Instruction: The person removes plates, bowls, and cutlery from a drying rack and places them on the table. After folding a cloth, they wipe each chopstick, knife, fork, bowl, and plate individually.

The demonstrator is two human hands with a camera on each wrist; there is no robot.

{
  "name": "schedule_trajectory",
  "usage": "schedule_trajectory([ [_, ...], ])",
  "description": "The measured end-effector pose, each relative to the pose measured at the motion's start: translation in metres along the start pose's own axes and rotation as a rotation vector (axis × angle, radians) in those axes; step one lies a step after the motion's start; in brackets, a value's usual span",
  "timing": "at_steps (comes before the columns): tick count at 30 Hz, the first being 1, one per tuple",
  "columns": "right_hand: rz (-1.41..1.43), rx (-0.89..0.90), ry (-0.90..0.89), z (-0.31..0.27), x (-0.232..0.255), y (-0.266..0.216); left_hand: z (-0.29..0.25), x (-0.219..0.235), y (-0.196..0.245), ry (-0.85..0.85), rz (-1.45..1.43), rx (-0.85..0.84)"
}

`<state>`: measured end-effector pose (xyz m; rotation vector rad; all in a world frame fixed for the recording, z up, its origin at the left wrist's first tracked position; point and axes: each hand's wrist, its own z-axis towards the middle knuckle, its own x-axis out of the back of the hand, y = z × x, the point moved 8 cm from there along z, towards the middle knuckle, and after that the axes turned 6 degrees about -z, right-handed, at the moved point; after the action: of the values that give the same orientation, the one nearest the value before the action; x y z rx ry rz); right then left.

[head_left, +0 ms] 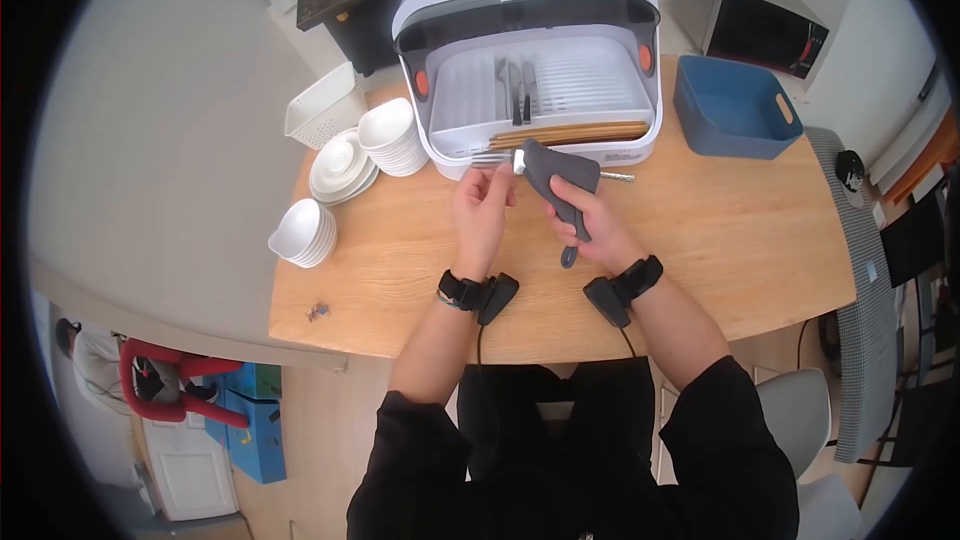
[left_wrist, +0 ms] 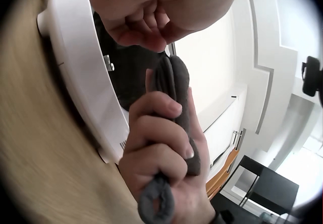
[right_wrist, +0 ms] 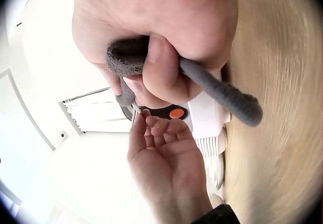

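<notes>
My right hand [head_left: 590,215] grips a folded grey cloth [head_left: 562,172] with its fingers wrapped round it. A hanging loop [left_wrist: 156,199] of the cloth dangles below that hand. My left hand [head_left: 482,208] pinches a fork [head_left: 490,158] between thumb and fingertips, its tines pointing left in the head view. The cloth's upper end meets the fork beside the left fingertips, hiding part of the metal. Past the cloth's right side, a patterned utensil handle [head_left: 618,177] shows. Both hands are just in front of a white dish box [head_left: 640,140] whose front is open.
Inside the box lie several utensils [head_left: 516,90] and wooden chopsticks [head_left: 570,135]. Left on the table are stacked bowls [head_left: 390,135], plates [head_left: 340,165], more bowls [head_left: 303,230] and a white basket [head_left: 325,105]. A blue bin [head_left: 735,110] and microwave [head_left: 745,15] stand right.
</notes>
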<state>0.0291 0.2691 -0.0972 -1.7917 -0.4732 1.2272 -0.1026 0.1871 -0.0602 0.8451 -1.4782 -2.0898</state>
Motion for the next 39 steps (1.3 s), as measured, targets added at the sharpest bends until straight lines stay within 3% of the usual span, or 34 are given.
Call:
schedule_trajectory([
  [5,0.078,0.031,0.036,-0.002,0.003,-0.007,0.002,0.000,0.005,-0.039,0.027,0.030],
  [7,0.105,0.045,0.067,-0.005,0.006,-0.015,0.015,0.038,0.018,0.139,-0.123,-0.132],
  [10,0.128,0.078,0.084,-0.005,0.020,-0.019,0.026,0.080,0.034,0.268,-0.264,-0.223],
  [12,0.116,0.101,0.060,-0.003,0.018,-0.021,0.024,0.074,0.030,0.266,-0.304,-0.175],
  [14,0.008,0.001,0.035,-0.004,0.007,-0.009,0.019,0.058,0.034,0.272,-0.343,-0.132],
  [17,-0.071,-0.040,0.009,0.002,0.007,0.002,0.015,0.036,0.038,0.233,-0.564,-0.004],
  [21,-0.003,-0.054,0.045,-0.001,0.008,-0.003,0.024,0.066,0.014,0.102,-0.485,0.015],
  [23,-0.008,-0.044,0.038,-0.001,0.005,-0.003,0.020,0.038,0.007,-0.236,-0.615,0.231],
  [24,-0.009,-0.028,0.031,0.000,0.003,-0.004,0.016,0.032,0.007,-0.231,-0.617,0.228],
  [26,0.021,-0.016,0.061,0.003,0.006,-0.001,-0.001,-0.002,-0.005,-0.338,-0.391,0.382],
  [29,0.097,0.016,0.106,0.002,0.013,-0.005,-0.017,-0.027,-0.002,-0.450,-0.322,0.396],
  [34,0.205,0.107,0.118,0.000,0.015,-0.015,-0.020,-0.028,-0.007,-0.426,-0.213,0.443],
  [37,-0.007,0.259,0.203,-0.008,0.014,-0.028,-0.016,-0.021,-0.011,-0.347,-0.141,0.431],
  [39,-0.353,0.438,0.341,-0.020,0.013,-0.046,-0.013,-0.015,-0.016,-0.311,-0.095,0.414],
])
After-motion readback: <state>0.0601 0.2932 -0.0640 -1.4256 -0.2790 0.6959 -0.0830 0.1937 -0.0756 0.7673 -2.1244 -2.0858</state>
